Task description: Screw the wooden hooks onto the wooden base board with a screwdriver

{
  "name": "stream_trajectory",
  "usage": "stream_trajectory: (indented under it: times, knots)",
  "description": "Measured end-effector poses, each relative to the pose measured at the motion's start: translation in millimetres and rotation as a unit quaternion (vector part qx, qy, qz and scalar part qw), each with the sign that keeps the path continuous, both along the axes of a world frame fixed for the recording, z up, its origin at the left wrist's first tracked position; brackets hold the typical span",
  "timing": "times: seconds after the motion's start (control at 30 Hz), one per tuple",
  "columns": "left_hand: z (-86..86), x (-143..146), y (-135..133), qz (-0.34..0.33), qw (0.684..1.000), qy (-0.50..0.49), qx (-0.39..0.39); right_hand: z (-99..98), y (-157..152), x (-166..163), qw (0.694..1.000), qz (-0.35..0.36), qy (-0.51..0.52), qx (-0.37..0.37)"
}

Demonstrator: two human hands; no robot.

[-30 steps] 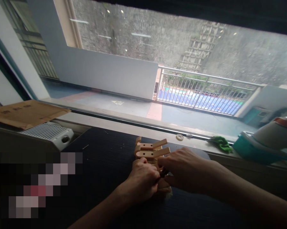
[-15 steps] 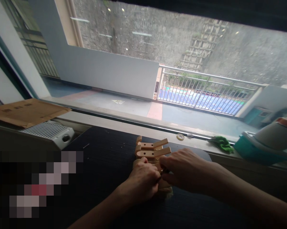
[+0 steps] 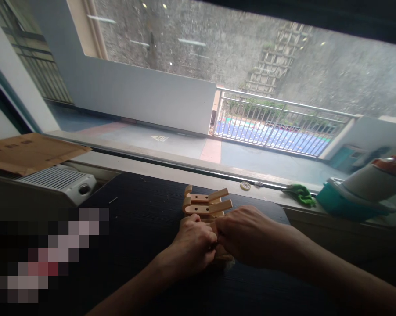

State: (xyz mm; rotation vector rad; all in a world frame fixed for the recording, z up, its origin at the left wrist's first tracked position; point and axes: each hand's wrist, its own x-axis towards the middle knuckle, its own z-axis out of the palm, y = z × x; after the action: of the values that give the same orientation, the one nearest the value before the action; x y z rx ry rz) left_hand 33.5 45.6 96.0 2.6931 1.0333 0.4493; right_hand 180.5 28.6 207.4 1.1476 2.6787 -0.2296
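Observation:
Two pale wooden hooks (image 3: 203,209), each with a curled left end, a slanting right arm and two dark holes, lie side by side on a tan base on the black table (image 3: 145,219). Just in front of them, my left hand (image 3: 196,241) is closed over the same row, its fingers curled round what looks like another wooden hook, mostly covered. My right hand (image 3: 244,235) is closed against the left one, fingertips tucked in. Whatever it grips is hidden. Below the hands, a tan end of the base (image 3: 225,262) shows dimly.
At the left, a brown envelope (image 3: 36,151) lies on a white slatted unit (image 3: 58,177). Along the sill (image 3: 214,177) sit a tape roll (image 3: 245,186), a green cloth (image 3: 298,194) and a teal container (image 3: 338,199). A pixelated patch covers the lower left.
The whole view has shifted slightly, with things appearing a little further left. My right hand has turned a little and sits closer against my left; the gap between them has closed.

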Motion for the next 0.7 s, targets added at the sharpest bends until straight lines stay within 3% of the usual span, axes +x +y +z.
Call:
stream_trajectory:
  times: [0.17, 0.47, 0.7]
  knots:
    - [0.4, -0.4, -0.8, -0.004, 1.0, 0.003, -0.017, -3.1, -5.5, 0.9, 0.999, -0.034, -0.009, 0.02]
    - [4.8, 2.7, -1.2, 0.007, 1.0, 0.012, -0.005, 12.2, -5.2, -2.5, 1.0, 0.003, 0.023, 0.008]
    - [2.3, 2.5, -2.5, 0.001, 1.0, -0.003, -0.011, -1.4, -3.2, -0.3, 0.998, -0.051, 0.014, 0.029]
